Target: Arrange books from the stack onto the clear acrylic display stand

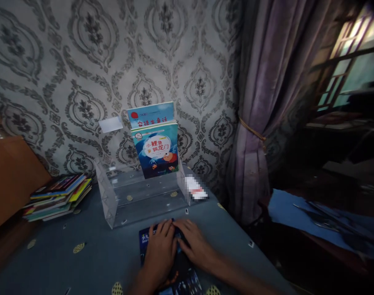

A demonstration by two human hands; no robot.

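Observation:
A dark blue book (182, 268) with pale lettering lies flat on the table close to me. My left hand (162, 246) rests on its cover, fingers stretched toward the far edge. Over the book's upper right part lies my right hand (193, 243), its fingers extended and almost meeting the left ones. Just beyond both hands stands a clear acrylic book rack (107, 200) with stepped tiers. In its back right section, a blue picture book (158, 151) with an orange fish leans upright before a second light blue book (152, 112).
A stack of books (59, 198) lies at the left beside a brown box (15, 180). A blurred-out white item (196, 188) sits right of the rack. A tied curtain (257, 123) hangs at the right, past the table edge; scissors (316, 217) lie on blue cloth (285, 209).

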